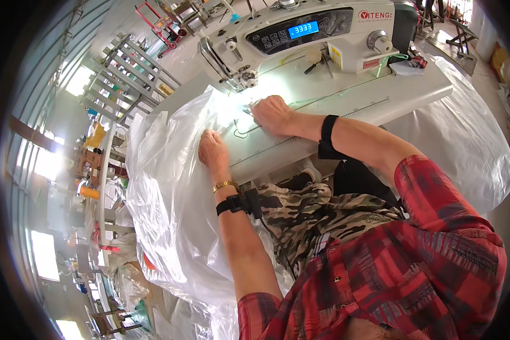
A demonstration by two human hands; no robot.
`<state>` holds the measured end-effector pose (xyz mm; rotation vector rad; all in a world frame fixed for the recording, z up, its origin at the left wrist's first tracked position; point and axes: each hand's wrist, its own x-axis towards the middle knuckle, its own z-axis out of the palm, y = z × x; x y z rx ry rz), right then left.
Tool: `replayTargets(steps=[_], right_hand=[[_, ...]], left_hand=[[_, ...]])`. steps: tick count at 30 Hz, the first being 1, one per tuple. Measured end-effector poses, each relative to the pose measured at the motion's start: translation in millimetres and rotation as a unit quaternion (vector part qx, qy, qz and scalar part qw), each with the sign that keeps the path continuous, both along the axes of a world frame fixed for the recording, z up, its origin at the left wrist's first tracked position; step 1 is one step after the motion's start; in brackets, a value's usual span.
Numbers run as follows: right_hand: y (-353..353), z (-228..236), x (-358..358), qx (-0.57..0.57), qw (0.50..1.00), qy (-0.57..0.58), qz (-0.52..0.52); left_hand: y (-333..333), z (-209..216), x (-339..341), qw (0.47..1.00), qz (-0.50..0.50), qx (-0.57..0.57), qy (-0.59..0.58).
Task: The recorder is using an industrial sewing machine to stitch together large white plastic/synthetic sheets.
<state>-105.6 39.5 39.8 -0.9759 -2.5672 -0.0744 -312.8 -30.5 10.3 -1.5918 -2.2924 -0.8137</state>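
Note:
A large sheet of clear plastic film (167, 187) hangs in folds over the left end of a sewing machine table (323, 116). My left hand (213, 151) is closed on the film's edge, at the left of the tabletop. Close to the needle area, my right hand (273, 115) is closed, with its fingertips curled at the lit spot under the machine head (243, 76). Something small and dark shows at those fingertips, but glare hides what it is. A thin thread or cord loop (241, 134) lies between my hands. The white sewing machine (328, 54) stands behind them.
A small dark-handled tool (313, 67) lies under the machine arm. More clear plastic (456, 136) drapes past the table's right end. On the floor at the left stand a grey slatted rack (127, 76) and a red hand truck (158, 27). A long workbench (106, 187) runs along the left.

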Motion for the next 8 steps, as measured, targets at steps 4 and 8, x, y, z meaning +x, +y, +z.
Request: replayTargets(steps=[4, 8], right_hand=[[5.8, -5.0, 1.0, 0.0, 1.0, 0.013, 0.008], [1.7, -14.0, 11.6, -0.01, 1.0, 0.018, -0.005]], left_hand=[[1.1, 6.1, 9.4, 1.0, -0.006, 0.0, -0.009], [-1.2, 3.1, -4.3, 1.0, 0.0, 0.002, 0.01]])
